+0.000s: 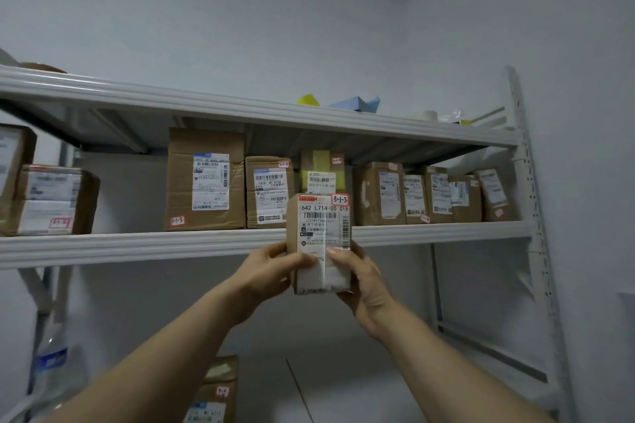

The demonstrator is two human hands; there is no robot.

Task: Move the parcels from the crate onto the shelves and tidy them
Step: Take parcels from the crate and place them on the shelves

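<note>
You were at the placing step. You held the parcel (319, 237) up in front of the shelf's (137, 245) front rail, not yet set down. Your left hand (271, 271) gripped its lower left side and your right hand (360, 282) its lower right, fingers curled round the edges and both thumbs pressed on the label face.

The parcel stood upright with its long axis vertical. Its label faced you, and its handwritten 3-1-5 tag sat at the top right corner. Its bottom hung below the rail, so I judge the next move called for a lift clear of the rail, then a push back into the row.

The slot looked tight. The 3-1-4 box (269, 191) sat just to the left and the 3-1-6 box (321, 172) right behind the parcel. You would likely have needed to nudge the 3-1-6 box rightward first. The crate was out of view.
</note>
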